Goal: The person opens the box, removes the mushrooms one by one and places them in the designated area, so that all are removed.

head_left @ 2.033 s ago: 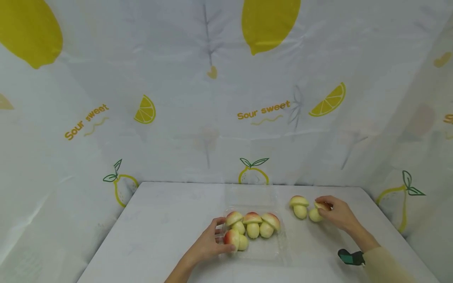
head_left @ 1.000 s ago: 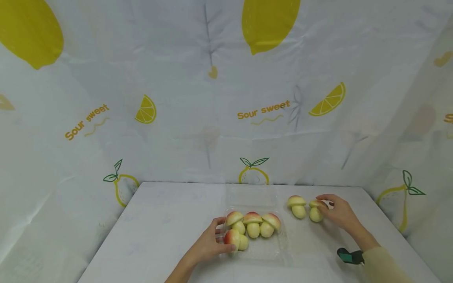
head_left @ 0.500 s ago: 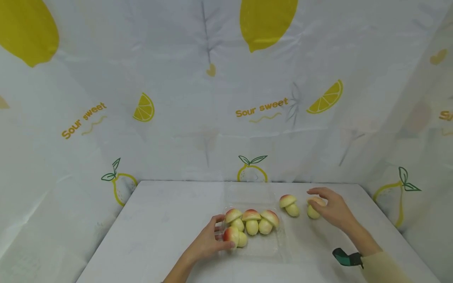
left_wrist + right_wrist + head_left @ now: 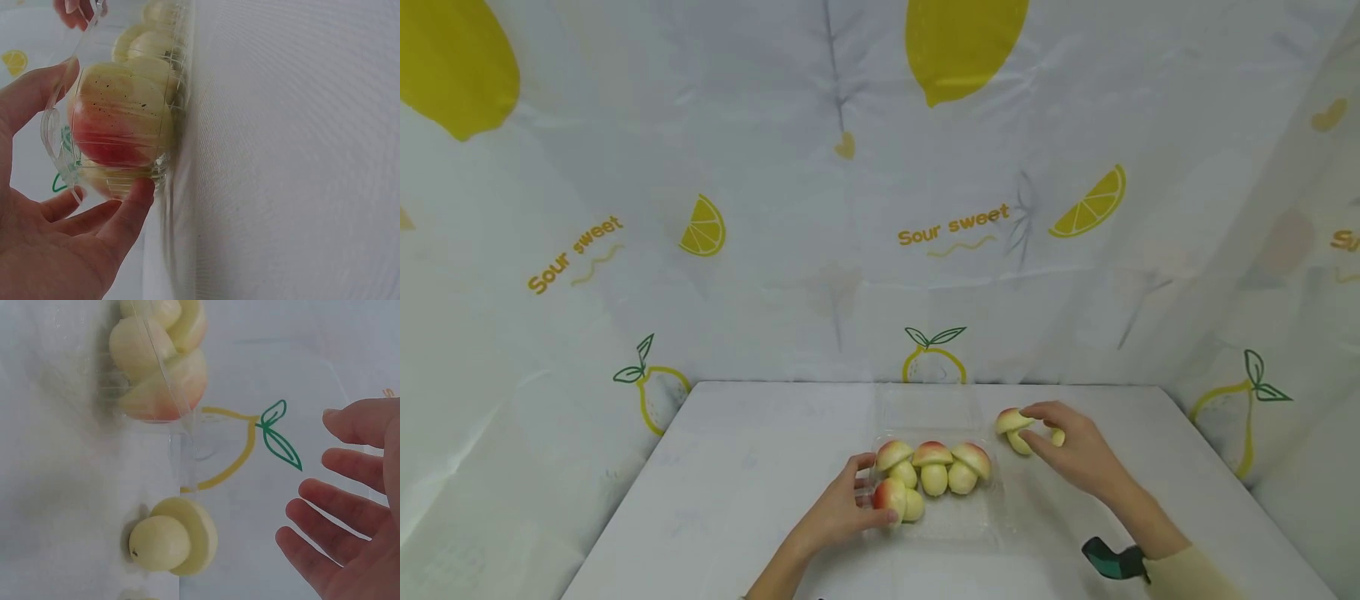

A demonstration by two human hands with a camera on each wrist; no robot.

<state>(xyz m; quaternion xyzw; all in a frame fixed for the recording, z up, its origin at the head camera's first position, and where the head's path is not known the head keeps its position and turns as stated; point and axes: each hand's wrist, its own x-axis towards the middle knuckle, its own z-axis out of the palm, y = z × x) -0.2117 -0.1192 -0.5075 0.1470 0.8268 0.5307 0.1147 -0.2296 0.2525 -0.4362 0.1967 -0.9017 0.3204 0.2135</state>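
Note:
My left hand (image 4: 837, 518) grips the left side of a clear plastic clamshell box (image 4: 958, 527), thumb at the front corner and fingers round the side. Inside sit several mushroom-shaped pieces (image 4: 933, 467), pale yellow with red-blushed caps, three across the back and one at front left. Close up in the left wrist view, a red-and-yellow cap (image 4: 122, 119) shows through the box wall. My right hand (image 4: 1078, 450), fingers spread and holding nothing, hovers by a loose mushroom piece (image 4: 1011, 421) right of the box. A second loose piece (image 4: 1057, 437) is mostly hidden behind that hand.
The box's lid (image 4: 928, 408) lies folded back towards the rear of the white table (image 4: 737, 483). Behind the table hangs a lemon-print sheet (image 4: 797, 317). A dark green and black strap piece (image 4: 1112, 560) sits at my right wrist.
The nearer loose mushroom has shifted left towards the box. My right hand has let go of the farther one and moved left over to the nearer one. My left hand stays on the box.

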